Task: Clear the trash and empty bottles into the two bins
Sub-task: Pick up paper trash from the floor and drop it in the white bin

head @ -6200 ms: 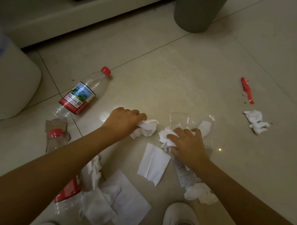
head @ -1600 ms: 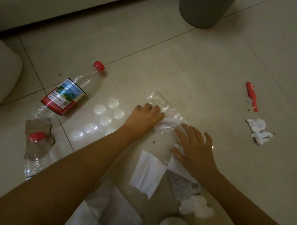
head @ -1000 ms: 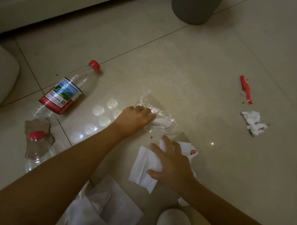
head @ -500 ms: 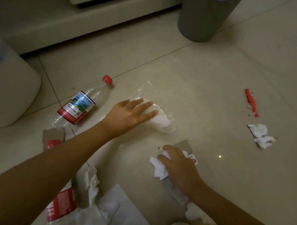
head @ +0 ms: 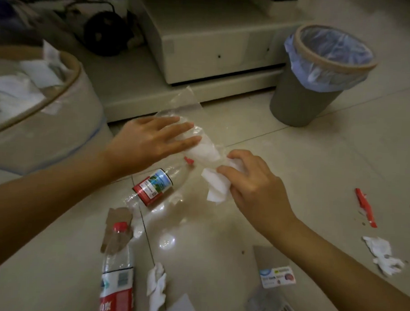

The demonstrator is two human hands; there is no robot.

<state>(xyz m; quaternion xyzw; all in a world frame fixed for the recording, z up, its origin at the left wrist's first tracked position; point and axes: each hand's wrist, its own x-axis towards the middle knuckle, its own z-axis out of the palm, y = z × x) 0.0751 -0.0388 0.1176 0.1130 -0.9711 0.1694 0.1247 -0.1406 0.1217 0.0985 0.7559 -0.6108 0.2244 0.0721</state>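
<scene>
My left hand [head: 153, 139] holds a clear plastic bag [head: 189, 105] with white tissue inside, lifted off the floor; its fingers lie straight on top and the thumb is hidden. My right hand [head: 252, 181] grips a crumpled white tissue [head: 218, 186] against the bag's lower end. Below the hands lies an empty bottle [head: 155, 186] with a red label. A second bottle [head: 116, 269] lies at the bottom left. The grey bin [head: 302, 105] with a blue liner stands at the back right. The white bin [head: 59, 130], holding tissues, is at the left.
On the tiled floor lie a red wrapper [head: 365, 207], a crumpled tissue [head: 383, 254], another tissue [head: 156, 287], a cardboard scrap [head: 116, 222] and a printed card [head: 276, 273]. A low white cabinet [head: 204, 44] stands behind.
Both hands have risen off the floor, the left with the plastic bag, the right with the tissue it gathered. The view has tilted up, showing both bins.
</scene>
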